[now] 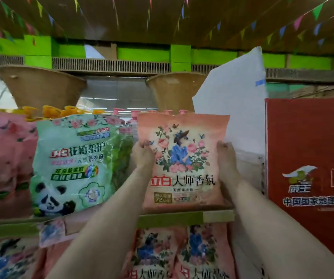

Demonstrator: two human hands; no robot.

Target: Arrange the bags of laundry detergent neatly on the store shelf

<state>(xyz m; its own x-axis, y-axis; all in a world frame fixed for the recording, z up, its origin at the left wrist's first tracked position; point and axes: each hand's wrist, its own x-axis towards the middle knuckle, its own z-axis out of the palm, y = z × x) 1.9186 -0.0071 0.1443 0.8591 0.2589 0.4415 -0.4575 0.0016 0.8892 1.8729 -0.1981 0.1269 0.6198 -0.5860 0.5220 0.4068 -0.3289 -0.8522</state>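
Pink floral detergent bag upright; left hand, right hand fingers clamped on sides.

Red cardboard carton with white print cut off by right edge; pink bags at far left cropped and blurred; lower-shelf pink floral bags cut by bottom edge; green panda detergent bag small print unreadable; pink pump bottles mostly hidden behind bags.
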